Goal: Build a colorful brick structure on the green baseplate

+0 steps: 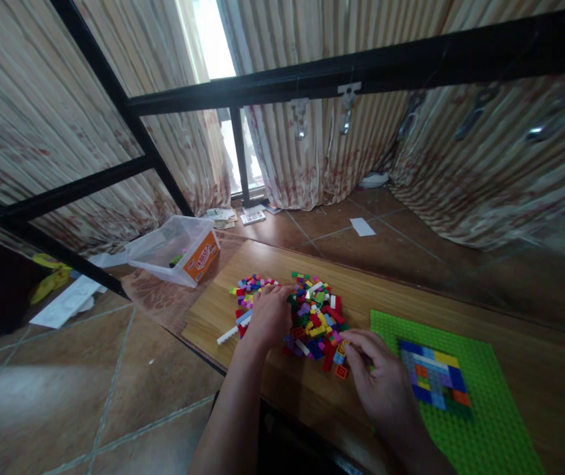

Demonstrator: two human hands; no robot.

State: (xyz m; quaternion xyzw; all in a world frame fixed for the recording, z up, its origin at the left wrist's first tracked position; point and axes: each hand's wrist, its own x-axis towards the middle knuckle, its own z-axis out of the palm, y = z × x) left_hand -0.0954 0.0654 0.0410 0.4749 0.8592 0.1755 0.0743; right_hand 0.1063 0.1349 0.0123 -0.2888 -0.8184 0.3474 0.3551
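A loose pile of colourful toy building bricks [316, 318] lies on the wooden board. Over the pile's left part is my left hand [268, 318], back upward; its fingertips dip among the bricks and are mostly hidden. At the pile's right edge my right hand [385, 377] pinches a small yellow brick [343, 347] between thumb and forefinger. Just below that brick lies an orange brick [341, 372]. To the right, a green baseplate [497, 402] carries a flat, roughly square multicoloured brick build [434, 373], mostly blue around its edge.
A clear plastic box [163, 272] with an orange label stands at the board's far left, a few pieces inside. The wooden board [252, 257] runs left to right. Behind it are black metal bars [272, 89] and striped curtains [312, 152]. Papers lie on the tiled floor.
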